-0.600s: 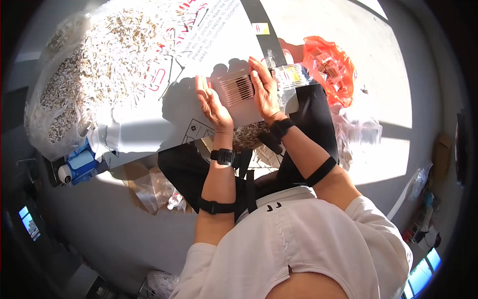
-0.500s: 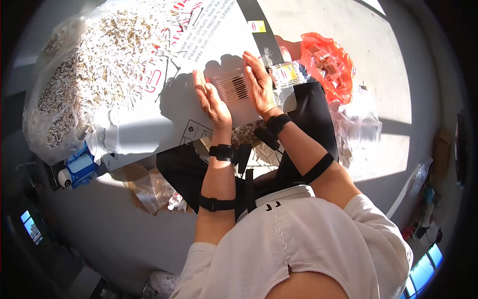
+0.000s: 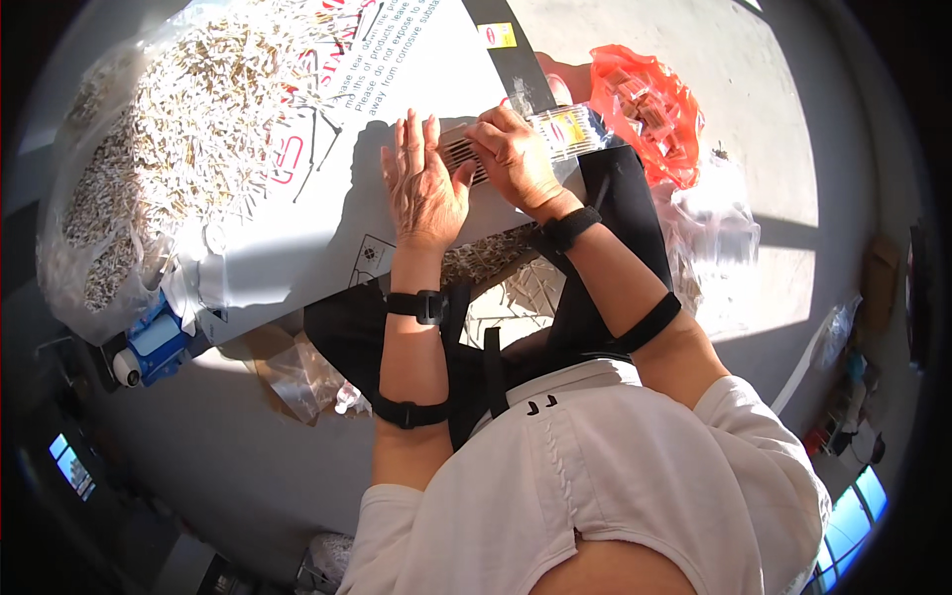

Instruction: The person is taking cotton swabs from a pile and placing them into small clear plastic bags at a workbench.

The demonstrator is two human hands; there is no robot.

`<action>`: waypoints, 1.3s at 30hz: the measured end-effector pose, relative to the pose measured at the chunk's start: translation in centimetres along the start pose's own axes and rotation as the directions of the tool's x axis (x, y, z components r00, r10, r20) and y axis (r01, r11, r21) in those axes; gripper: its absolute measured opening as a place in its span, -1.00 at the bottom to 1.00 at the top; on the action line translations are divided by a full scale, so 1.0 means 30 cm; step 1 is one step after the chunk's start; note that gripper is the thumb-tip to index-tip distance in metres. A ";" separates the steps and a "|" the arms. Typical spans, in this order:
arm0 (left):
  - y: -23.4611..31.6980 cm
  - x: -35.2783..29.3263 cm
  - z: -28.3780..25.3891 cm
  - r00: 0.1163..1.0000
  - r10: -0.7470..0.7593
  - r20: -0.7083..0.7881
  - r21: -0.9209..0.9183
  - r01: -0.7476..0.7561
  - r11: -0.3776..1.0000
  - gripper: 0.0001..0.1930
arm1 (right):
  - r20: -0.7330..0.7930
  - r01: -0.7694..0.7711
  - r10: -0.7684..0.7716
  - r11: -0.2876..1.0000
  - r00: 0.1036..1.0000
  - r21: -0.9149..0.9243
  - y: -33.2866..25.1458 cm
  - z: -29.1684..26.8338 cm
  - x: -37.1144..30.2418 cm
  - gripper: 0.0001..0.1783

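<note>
A flat row of cotton swabs [image 3: 458,151] lies side by side on the white board [image 3: 288,263], between my two hands. My left hand [image 3: 424,198] is open and lies along the row's left side, fingers stretched and thumb toward the swabs. Over the row's right part, my right hand [image 3: 516,164] has its fingers bent and drawn together on the swabs; the fingertips are partly hidden. Just beyond the right hand is a clear packet of swabs [image 3: 567,129] with a yellow label. A large heap of loose swabs [image 3: 208,109] spills from a clear bag at the left.
A red plastic bag [image 3: 686,119] holding small packs stands at the far right, with clear plastic bags [image 3: 719,238] nearer. A blue and white object [image 3: 159,342] sits at the board's left corner. More swabs [image 3: 496,258] lie below the board's near edge.
My left hand has turned from edge-on to palm down and come closer to the row. My right hand has gone from upright and outstretched to bent fingers over the swabs.
</note>
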State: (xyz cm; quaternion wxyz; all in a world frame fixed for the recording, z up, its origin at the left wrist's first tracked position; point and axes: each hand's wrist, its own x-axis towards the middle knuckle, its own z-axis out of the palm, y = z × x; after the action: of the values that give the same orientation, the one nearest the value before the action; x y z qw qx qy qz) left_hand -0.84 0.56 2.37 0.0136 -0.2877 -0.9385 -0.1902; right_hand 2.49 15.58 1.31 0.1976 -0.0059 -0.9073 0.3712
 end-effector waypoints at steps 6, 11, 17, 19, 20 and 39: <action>-0.018 -0.039 0.040 0.997 -0.003 0.079 0.122 -0.007 0.992 -0.22 | -0.027 0.043 -0.043 0.999 0.999 0.002 0.001 0.007 -0.005 -0.96; -0.020 -0.046 0.051 0.998 0.006 0.067 0.117 -0.014 0.993 -0.23 | -0.062 -0.145 0.153 0.982 0.986 0.119 -0.004 0.024 0.023 -0.95; -0.015 -0.042 0.051 0.996 0.013 0.084 0.110 -0.022 0.994 -0.24 | 0.075 -0.332 0.339 0.939 0.938 -0.095 -0.004 0.007 0.083 -0.95; -0.024 -0.044 0.056 0.997 0.005 0.075 0.065 -0.010 0.998 -0.24 | 0.083 -0.190 0.192 0.981 0.978 -0.031 0.004 -0.001 0.075 -0.95; -0.029 -0.045 0.058 0.997 0.003 0.074 0.066 -0.008 0.998 -0.24 | 0.084 -0.188 0.190 0.982 0.978 -0.031 0.009 -0.005 0.073 -0.95; -0.015 -0.043 0.039 0.997 0.000 0.081 0.094 -0.008 0.996 -0.27 | 0.242 -0.149 0.199 0.966 0.950 -0.210 -0.019 -0.024 0.096 -0.87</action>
State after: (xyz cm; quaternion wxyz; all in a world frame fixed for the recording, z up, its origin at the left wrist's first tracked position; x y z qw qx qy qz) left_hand 0.10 -0.04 0.96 -0.0106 -0.2962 -0.9456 -0.1340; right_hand 0.19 16.09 3.19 0.0413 -0.0560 -0.9523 0.2971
